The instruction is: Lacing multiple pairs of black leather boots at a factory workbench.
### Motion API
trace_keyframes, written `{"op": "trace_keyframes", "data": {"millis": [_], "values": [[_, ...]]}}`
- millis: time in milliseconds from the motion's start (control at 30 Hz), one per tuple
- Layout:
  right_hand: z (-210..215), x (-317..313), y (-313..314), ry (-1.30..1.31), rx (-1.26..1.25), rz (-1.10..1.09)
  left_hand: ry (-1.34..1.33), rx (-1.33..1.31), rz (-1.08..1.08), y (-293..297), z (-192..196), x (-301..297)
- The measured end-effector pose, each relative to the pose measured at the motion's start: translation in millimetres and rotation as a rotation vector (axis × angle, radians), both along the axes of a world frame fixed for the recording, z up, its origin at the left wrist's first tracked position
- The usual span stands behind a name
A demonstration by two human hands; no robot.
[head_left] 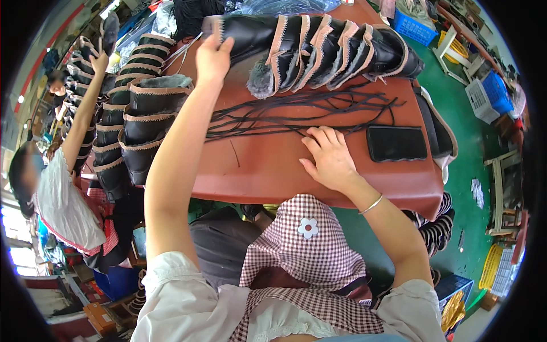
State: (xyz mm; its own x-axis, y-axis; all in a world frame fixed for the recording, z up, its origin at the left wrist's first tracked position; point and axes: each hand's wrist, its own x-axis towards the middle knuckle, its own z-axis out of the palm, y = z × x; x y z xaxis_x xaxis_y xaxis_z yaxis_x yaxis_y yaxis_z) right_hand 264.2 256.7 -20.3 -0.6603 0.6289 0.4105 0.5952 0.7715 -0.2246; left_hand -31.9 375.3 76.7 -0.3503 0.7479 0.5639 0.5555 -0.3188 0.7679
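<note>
My left hand [213,61] reaches to the far side of the table. Its thumb and fingers close on the trimmed end of a black boot [250,35], which lies on its side. Right of it, several fur-lined black boots [319,54] with tan zigzag-stitched edges lie in a row. Long black laces [273,117] are spread across the middle of the table. On the brown tabletop, my right hand [330,159] rests with fingers apart, its fingertips at the nearest laces. A black phone [396,143] lies right of that hand.
Stacked black boots [149,122] stand on the table's left side. Another person [68,199] works at the left with one arm raised. Blue crates [414,25] and a grey-and-blue basket pair [484,97] sit on the green floor [456,148] at right.
</note>
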Motion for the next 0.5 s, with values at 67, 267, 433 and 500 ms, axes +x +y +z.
{"op": "trace_keyframes", "data": {"millis": [67, 267, 433, 500], "values": [[-0.6, -1.4, -1.3, 0.034, 0.02, 0.008, 0.036, 0.118, -0.017, -51.0, 21.6, 0.6], [-4.3, 2.8, 1.5, 0.715, -0.23, -0.098, -0.761, -0.257, -0.382, -177.4, 37.7, 62.5], [34.1, -3.2, -70.9, 1.137, -1.632, 0.018, -1.208, -0.653, -0.536, -231.2, -66.0, 74.5], [17.6, 10.9, -90.0, 1.282, -1.702, -0.079, -1.308, -0.692, -0.486, -241.5, -86.8, 82.2]]}}
